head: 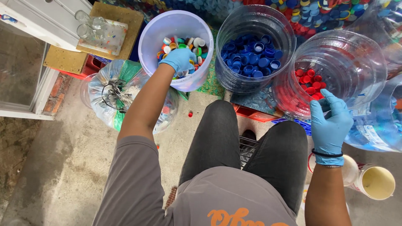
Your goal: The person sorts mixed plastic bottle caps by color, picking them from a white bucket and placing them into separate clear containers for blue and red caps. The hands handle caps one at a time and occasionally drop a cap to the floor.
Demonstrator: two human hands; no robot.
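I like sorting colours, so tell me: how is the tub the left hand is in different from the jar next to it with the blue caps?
The white bucket has cloudy white walls; the clear jar is see-through. The bucket holds bottle caps of mixed colours, while the jar holds only blue ones. The gloved left hand reaches into the bucket; no hand is in the jar. Both are round, open on top and hold plastic caps.

Left hand (179, 59) fingertips buried among mixed caps (184, 45); grasp perhaps closed, unclear. Clear jug (379, 121) cut by right edge.
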